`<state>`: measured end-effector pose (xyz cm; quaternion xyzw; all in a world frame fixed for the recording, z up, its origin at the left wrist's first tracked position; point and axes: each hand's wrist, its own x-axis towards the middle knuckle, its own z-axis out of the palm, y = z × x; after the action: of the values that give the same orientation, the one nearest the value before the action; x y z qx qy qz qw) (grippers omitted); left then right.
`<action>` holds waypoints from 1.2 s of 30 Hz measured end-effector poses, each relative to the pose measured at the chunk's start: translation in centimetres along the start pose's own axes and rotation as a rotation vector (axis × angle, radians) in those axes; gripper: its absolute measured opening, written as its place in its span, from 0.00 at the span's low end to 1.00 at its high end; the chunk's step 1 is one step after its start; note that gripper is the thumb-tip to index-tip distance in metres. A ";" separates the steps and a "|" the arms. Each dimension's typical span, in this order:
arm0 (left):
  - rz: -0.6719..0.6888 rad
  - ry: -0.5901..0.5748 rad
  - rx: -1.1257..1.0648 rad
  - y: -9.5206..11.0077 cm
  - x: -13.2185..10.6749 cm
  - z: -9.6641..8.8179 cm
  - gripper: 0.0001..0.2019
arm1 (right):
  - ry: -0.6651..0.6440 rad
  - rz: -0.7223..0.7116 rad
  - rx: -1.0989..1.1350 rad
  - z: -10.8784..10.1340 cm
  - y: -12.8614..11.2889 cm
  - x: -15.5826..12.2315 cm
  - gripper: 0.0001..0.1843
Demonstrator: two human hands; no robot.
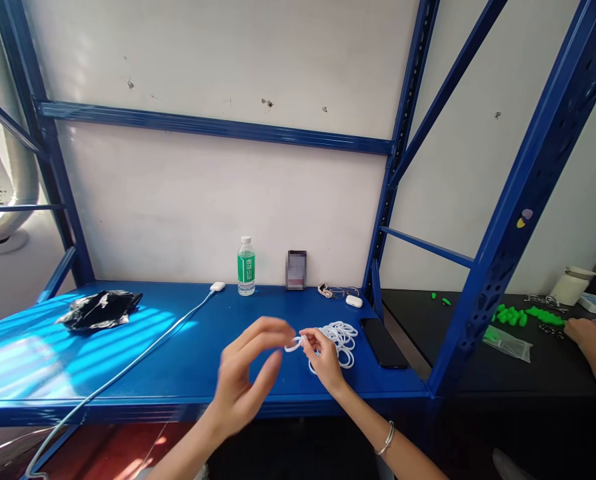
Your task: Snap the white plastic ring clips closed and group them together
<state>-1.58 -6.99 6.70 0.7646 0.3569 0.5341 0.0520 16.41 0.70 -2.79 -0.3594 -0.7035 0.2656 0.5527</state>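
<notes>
Looking down from the head camera, a blue metal shelf (128, 347) served as the work surface, set against a white wall pocked with small holes and framed by blue steel uprights and braces. Sunlight striped the left end of it, where a crumpled black bag (98, 309) lay. A white cable (143, 353) ran diagonally from a small plug near the wall and dropped over the front edge. At the back stood a water bottle (247, 267), with a blurred-out small box (297, 270) beside it, unreadable. A dark phone (383, 343) lay flat near the right upright.

Mid-shelf, the right hand (325, 353) pinched a white loop at the edge of a pile of white rings (342, 337), fingers closed narrowly on it. The left hand (251, 377) hovered just beside, motion-blurred, fingers half-curled and loosely spread, holding nothing that could be made out.

Off to the right, on a black table, another person's hand (591, 337) was cut off by the frame, near bright green pieces (525, 315).
</notes>
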 end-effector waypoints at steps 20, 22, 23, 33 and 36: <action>-0.408 -0.449 -0.546 -11.1 -1.1 7.5 0.24 | -0.045 0.025 -0.024 0.1 0.4 0.1 0.13; -0.415 -0.431 -0.562 -11.4 -1.1 7.7 0.25 | -0.053 0.004 -0.043 0.1 0.3 0.1 0.13; -0.417 -0.427 -0.573 -11.6 -1.1 7.8 0.25 | -0.057 -0.002 -0.047 0.1 0.2 0.1 0.13; -0.321 -0.378 -0.362 -10.2 -1.2 7.3 0.20 | -0.018 -0.004 -0.067 0.0 0.3 0.1 0.13; -0.244 -0.386 -0.222 -9.7 -1.3 7.1 0.22 | -0.008 -0.001 -0.060 -0.1 0.1 0.1 0.13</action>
<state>-0.53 1.55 -1.74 0.7932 0.3692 0.4039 0.2671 16.50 0.87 -2.77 -0.3744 -0.7135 0.2455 0.5390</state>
